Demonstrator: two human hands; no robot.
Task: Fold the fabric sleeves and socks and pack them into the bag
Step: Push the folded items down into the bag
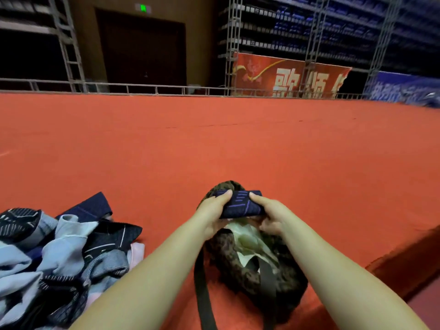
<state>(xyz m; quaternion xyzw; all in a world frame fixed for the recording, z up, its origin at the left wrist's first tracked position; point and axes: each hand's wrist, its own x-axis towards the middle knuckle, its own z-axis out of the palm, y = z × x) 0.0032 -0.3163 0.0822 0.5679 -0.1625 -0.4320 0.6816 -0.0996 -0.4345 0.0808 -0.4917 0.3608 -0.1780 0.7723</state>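
While blurred, bag (pixel 250 265) under hands' (pixel 240 210) sock (pixel 240 203).

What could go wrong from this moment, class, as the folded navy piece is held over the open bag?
1. Both the left hand and right hand pinch the folded navy piece only at its ends; letting go early may unfold it.
2. The bag mouth looks slack and narrow, so the piece could catch on the rim.
3. The unfolded pile lies loose nearby and the bag strap trails toward the person; either could snag.
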